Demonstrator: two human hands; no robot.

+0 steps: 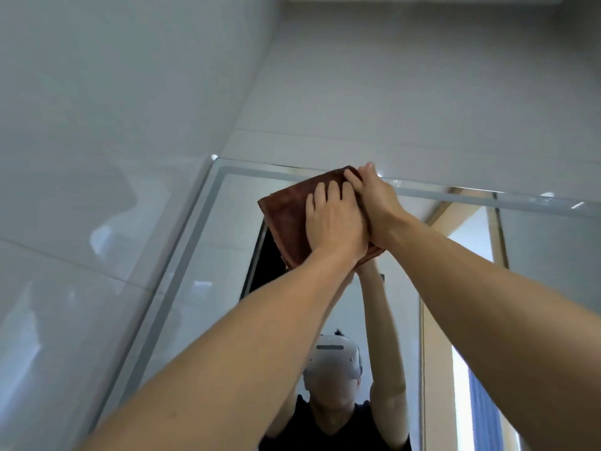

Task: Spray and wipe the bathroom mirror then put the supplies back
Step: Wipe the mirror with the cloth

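A brown cloth point(286, 216) lies flat against the bathroom mirror point(208, 255), close to its top edge. My left hand point(335, 222) presses on the cloth with straight fingers spread over it. My right hand point(374, 200) lies beside and partly over the left, its fingers flat on the cloth's upper corner at the mirror's frosted border. Both arms reach up from the lower corners of the view. The spray bottle is not in view.
Glossy grey wall tiles point(97, 125) stand to the left of the mirror and above it. The mirror reflects a person with a head-worn device point(335, 359), a doorway point(468, 255) and a blue curtain point(481, 402) at the right.
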